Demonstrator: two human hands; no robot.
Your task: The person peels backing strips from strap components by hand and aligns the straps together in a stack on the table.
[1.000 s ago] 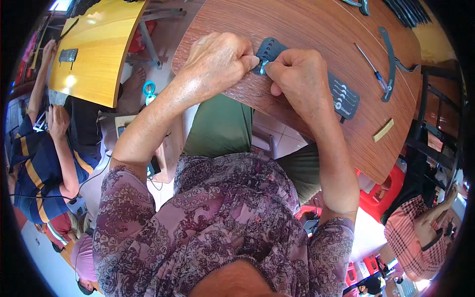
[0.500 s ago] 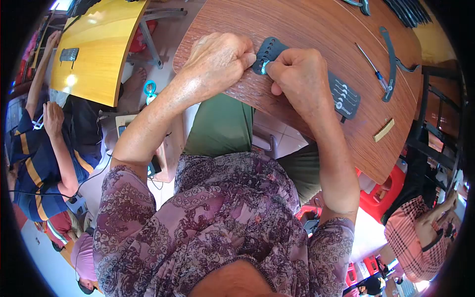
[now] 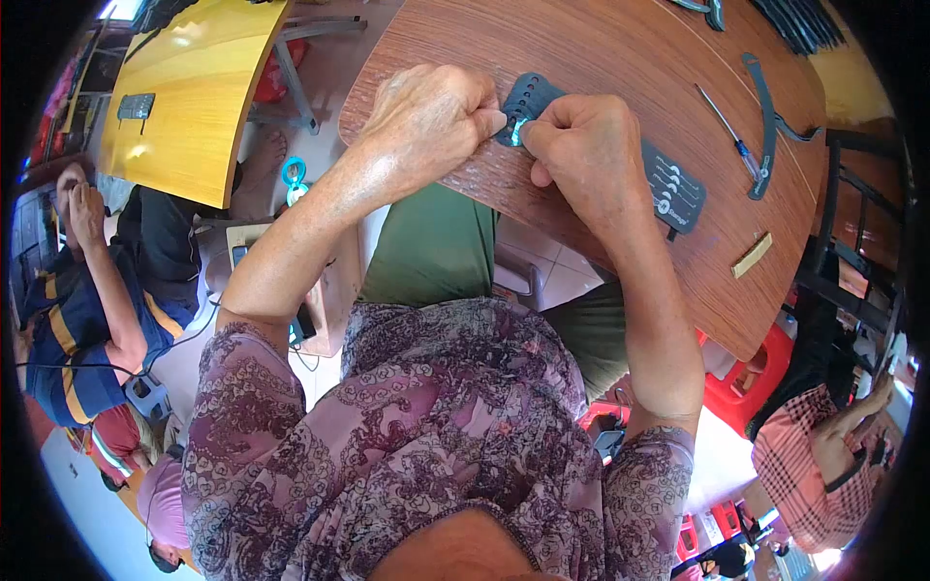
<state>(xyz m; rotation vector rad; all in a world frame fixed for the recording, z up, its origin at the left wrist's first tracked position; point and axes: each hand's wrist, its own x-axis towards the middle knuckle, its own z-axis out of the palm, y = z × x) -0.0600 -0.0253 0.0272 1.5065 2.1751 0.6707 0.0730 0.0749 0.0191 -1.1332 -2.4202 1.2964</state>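
On the wooden table lies a dark flexible strap (image 3: 528,94) with a row of holes or loops along its near end. A small shiny pale-blue piece (image 3: 518,130) shows at that end, between my hands. My left hand (image 3: 450,111) is closed, thumb and forefinger pinched at the strap's left edge; what they pinch is too small to name. My right hand (image 3: 586,140) is closed too, its fingertips at the blue piece and covering the strap's middle. Beyond my right wrist shows a dark panel (image 3: 673,189) with white markings, perhaps part of the same strap.
On the brown table (image 3: 717,281) are a screwdriver (image 3: 731,134), a long dark strap (image 3: 762,126), a small yellowish strip (image 3: 752,255) and a stack of dark strips (image 3: 799,24). A co-worker (image 3: 92,300) sits left by a yellow table (image 3: 184,97) holding a dark piece (image 3: 136,107).
My hands stay almost in place over the strap, with only slight finger movement. At left, the co-worker's raised hand has come down from the yellow table's edge to meet the other hand.
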